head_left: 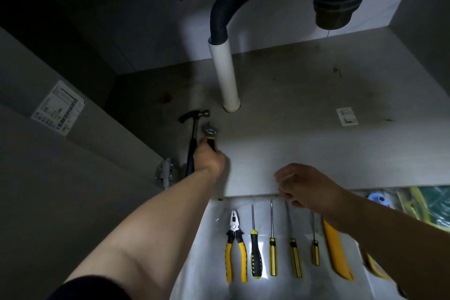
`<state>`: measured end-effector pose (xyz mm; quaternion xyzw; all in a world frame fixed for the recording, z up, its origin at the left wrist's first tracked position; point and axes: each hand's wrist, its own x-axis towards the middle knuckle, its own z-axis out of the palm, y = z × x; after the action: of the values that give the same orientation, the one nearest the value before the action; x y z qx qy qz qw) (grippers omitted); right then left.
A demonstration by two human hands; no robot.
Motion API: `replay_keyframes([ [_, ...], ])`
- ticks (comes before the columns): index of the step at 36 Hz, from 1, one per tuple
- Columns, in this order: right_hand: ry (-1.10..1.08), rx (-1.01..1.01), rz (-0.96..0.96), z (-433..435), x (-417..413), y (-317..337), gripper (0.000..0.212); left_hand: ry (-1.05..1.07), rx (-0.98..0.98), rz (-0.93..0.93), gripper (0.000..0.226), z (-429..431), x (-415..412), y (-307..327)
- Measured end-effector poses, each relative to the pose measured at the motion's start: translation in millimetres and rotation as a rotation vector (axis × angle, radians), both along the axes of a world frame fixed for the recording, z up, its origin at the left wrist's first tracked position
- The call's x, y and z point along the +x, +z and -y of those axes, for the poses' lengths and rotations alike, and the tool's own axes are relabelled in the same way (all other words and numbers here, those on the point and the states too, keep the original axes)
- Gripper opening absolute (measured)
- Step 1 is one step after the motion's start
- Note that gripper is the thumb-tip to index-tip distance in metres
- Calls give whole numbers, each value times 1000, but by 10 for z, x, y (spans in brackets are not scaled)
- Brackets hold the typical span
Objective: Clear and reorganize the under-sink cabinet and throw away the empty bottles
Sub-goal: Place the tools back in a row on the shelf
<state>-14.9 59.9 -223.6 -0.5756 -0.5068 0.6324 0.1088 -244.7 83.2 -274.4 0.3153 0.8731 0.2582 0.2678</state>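
My left hand (210, 158) reaches into the under-sink cabinet and grips the handle of an adjustable wrench (210, 133), whose jaw points toward the back. A claw hammer (193, 134) lies just left of it on the grey cabinet floor (304, 109). My right hand (306, 186) hovers over the cabinet's front edge with fingers loosely curled, holding nothing I can see. On the bright floor in front lie yellow-handled pliers (235, 243), several screwdrivers (272, 248) and a yellow utility knife (337, 253) in a row.
A white drain pipe (225, 75) rises from the cabinet floor into a black corrugated hose (222, 10) and trap. A small bag of hardware (165, 173) sits at the left wall. Yellow and green items (428, 204) lie at the right front.
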Motion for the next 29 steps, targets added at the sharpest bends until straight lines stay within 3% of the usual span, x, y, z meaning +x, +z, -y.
replay_keyframes([
  [9, 30, -11, -14, -35, -71, -47, 23, -94, -15, -182, 46, -54, -97, -142],
  [16, 52, -27, -24, -8, -116, -71, 22, -140, 44, -227, 37, -40, -73, -159],
  [24, 88, 22, -2, 32, -138, -145, 20, -202, 113, -252, 63, 209, 19, -145],
  [29, 293, 244, 163, 141, -146, -205, 19, -407, 298, -461, 28, 762, 215, -221],
])
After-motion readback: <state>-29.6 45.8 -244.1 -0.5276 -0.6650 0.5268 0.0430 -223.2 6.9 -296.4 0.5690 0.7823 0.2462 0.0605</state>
